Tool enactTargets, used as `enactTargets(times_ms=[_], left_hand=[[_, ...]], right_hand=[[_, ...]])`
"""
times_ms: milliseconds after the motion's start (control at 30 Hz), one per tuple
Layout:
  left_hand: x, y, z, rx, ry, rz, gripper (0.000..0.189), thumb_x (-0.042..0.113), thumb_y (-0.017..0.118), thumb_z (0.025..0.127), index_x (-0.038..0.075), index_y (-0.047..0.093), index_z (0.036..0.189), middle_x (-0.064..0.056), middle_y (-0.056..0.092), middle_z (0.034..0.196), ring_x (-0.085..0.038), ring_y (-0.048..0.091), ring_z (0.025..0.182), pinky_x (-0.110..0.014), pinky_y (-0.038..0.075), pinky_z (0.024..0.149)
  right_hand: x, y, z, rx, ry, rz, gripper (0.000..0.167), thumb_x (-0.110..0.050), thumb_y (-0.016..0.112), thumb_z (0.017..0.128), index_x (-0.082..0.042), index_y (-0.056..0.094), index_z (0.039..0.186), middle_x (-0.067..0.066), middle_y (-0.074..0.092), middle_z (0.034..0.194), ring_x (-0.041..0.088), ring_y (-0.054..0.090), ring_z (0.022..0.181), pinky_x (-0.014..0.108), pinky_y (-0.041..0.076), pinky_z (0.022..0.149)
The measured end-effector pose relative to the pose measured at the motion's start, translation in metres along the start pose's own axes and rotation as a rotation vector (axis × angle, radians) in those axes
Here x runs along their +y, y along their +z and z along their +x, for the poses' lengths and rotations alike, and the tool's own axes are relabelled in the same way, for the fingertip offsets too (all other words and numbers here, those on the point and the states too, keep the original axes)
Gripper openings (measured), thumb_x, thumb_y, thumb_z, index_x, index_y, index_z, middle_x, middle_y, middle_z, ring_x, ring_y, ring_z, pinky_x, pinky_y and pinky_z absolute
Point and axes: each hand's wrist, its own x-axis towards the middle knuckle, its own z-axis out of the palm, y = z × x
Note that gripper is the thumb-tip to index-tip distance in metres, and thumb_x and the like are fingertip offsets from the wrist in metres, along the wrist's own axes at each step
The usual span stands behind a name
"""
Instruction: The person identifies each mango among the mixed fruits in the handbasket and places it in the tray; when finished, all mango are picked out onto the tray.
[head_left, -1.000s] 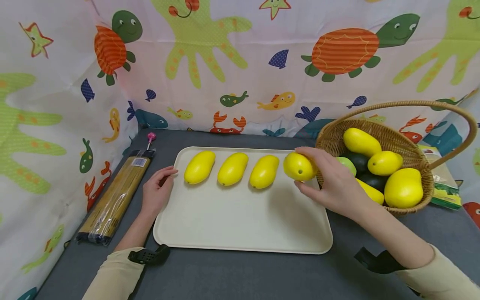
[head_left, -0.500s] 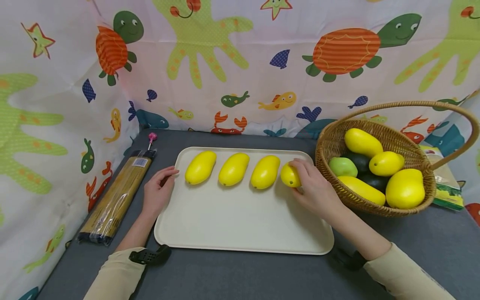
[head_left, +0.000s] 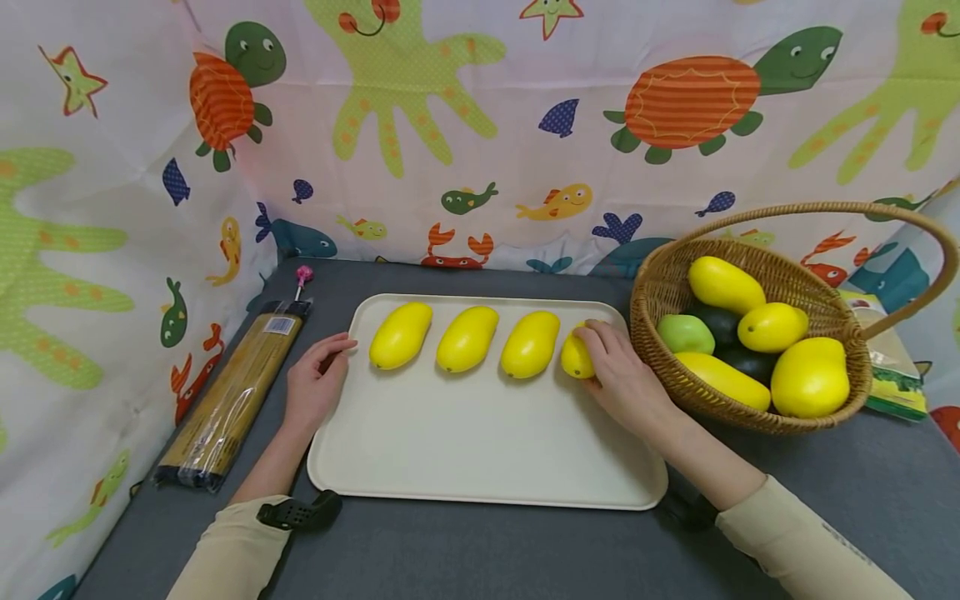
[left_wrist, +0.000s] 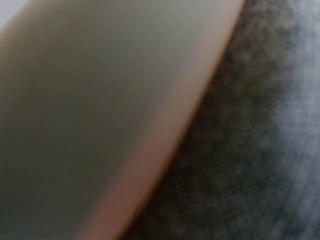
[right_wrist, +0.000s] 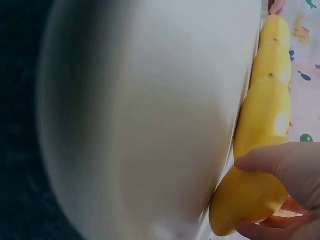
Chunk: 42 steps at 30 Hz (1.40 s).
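Note:
A cream tray (head_left: 480, 442) bears three yellow mangoes in a row along its back half: the left mango (head_left: 401, 335), the middle mango (head_left: 467, 338) and the right mango (head_left: 530, 344). My right hand (head_left: 626, 375) grips a fourth mango (head_left: 576, 357) at the right end of this row, low over the tray. In the right wrist view, the thumb and fingers clasp that mango (right_wrist: 245, 197) from both sides. My left hand (head_left: 318, 383) holds the tray's left rim between thumb and fingers. The left wrist view is a blur of a pale surface and dark cloth.
Right of the tray stands a wicker basket (head_left: 810, 422) with a high handle, holding yellow, green and dark fruit. Behind it lies a plastic packet (head_left: 896, 387). A long bag of noodles (head_left: 232, 400) and a pink lollipop (head_left: 303, 273) lie at left. Printed cloth (head_left: 480, 100) hangs behind.
The right hand has moved left and down with the fourth mango, away from the basket, bringing it onto the row's right end. The left hand stays at the tray rim.

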Motion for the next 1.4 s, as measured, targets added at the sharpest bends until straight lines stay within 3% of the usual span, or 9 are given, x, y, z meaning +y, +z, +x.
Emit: enactTargets(times_ms=[333,1400], left_hand=[[-0.001,0.001,0.000,0.002,-0.004,0.009,0.022,0.007,0.059,0.095,0.006,0.073,0.112,-0.004,0.063,0.126,-0.019,0.058,0.115,-0.009,0.042,0.084],[-0.001,0.000,0.001,-0.003,-0.023,0.018,0.023,0.009,0.058,0.096,0.007,0.073,0.112,-0.002,0.063,0.126,-0.018,0.057,0.116,-0.010,0.042,0.085]], right_hand=[[0.000,-0.002,-0.010,-0.021,0.036,0.117,0.064,-0.024,0.082,0.077,-0.001,0.048,0.126,0.021,0.043,0.135,0.036,0.045,0.121,0.051,0.040,0.101],[-0.001,0.001,-0.012,0.036,0.020,0.100,0.063,-0.022,0.081,0.076,0.002,0.050,0.125,0.021,0.045,0.136,0.036,0.044,0.124,0.052,0.039,0.102]])
